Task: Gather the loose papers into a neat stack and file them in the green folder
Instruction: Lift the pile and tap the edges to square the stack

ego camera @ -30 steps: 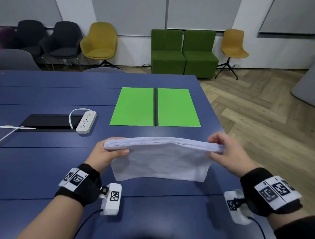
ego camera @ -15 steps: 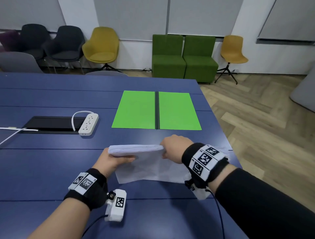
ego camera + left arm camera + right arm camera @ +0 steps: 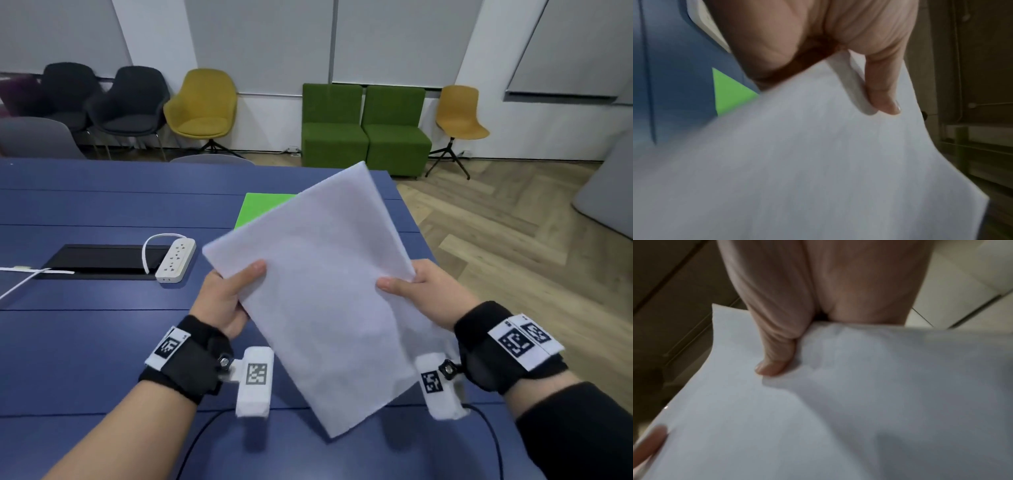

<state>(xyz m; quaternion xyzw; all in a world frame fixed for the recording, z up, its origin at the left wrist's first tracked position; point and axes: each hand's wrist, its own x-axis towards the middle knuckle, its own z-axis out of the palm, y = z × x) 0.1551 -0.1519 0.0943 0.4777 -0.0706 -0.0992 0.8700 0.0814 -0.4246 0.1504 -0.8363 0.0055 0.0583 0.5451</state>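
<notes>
A stack of white papers (image 3: 325,291) is held up in the air above the blue table (image 3: 85,342), turned at a slant with its broad face towards me. My left hand (image 3: 229,294) grips its left edge, thumb on the front face. My right hand (image 3: 421,291) grips the right edge the same way. The wrist views show each thumb pressed on the papers (image 3: 818,162) (image 3: 838,402). The green folder (image 3: 263,207) lies open on the table behind the stack, mostly hidden by it; a corner of the folder (image 3: 729,92) shows in the left wrist view.
A white power strip (image 3: 175,260) with its cable lies left of the folder beside a black cable hatch (image 3: 99,261). The table's right edge runs close to my right hand, with wood floor beyond. Chairs and green seats line the far wall.
The stack lay flat between both hands a second ago. The right hand reached across to its middle, and the papers have since been turned and raised to face me, covering most of the folder.
</notes>
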